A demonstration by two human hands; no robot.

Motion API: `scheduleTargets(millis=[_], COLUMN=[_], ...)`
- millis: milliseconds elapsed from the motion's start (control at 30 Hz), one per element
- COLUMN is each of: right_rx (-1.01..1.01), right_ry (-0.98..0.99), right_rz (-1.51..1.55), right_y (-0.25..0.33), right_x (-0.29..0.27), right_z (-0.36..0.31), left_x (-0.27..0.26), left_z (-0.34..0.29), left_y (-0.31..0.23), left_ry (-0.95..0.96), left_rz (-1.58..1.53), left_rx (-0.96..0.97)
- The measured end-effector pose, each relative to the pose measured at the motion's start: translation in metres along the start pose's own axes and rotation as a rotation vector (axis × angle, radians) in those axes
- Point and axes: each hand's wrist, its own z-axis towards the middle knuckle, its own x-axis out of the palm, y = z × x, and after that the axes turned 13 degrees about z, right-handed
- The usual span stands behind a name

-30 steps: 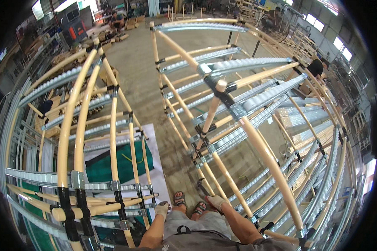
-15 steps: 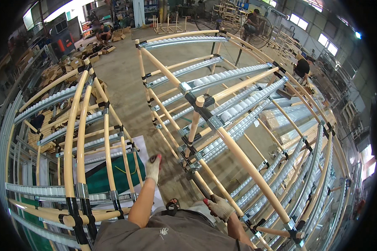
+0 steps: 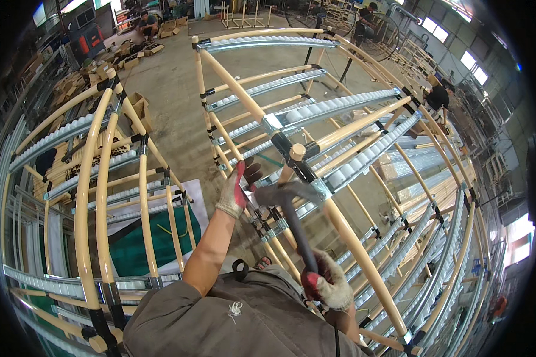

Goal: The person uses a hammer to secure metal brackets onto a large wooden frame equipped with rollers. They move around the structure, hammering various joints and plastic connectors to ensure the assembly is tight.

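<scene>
Shop floor from my end: dull concrete [image 3: 161, 77], cartons [image 3: 168, 27] scattered toward the back. My left hand [image 3: 234, 189] reaches forward by the near posts of the right rack [image 3: 364, 266], thumb up (those fingers are too smudgy, can't tell if they're gripping anything). My right hand [image 3: 329, 282] sits lower, fingers wrapped around the handle of the hammer [image 3: 296, 231], held head-up in front of that rack's near corner. Count: one hammer, two racks including the left rack [image 3: 103, 202], three other people [image 3: 438, 98] I can make out.
</scene>
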Motion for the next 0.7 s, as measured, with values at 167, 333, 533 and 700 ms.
scheduleTargets(millis=[167,333,533,700], right_rx=[-0.223,-0.352,-0.502,-0.536], right_ry=[-0.010,-0.235,-0.550,-0.612], right_rz=[-0.152,-0.448,-0.487,-0.661], right_y=[0.044,0.063,0.107,0.103], right_x=[0.029,0.056,0.112,0.128], right_z=[0.028,0.059,0.078,0.097], left_x=[-0.019,-0.018,0.013,0.033], left_z=[0.033,0.080,0.098,0.098], left_y=[-0.025,-0.042,-0.044,-0.037], left_ry=[0.025,0.118,0.409,0.532], left_rz=[0.017,-0.069,-0.268,-0.365], left_rx=[0.029,-0.086,-0.260,-0.354])
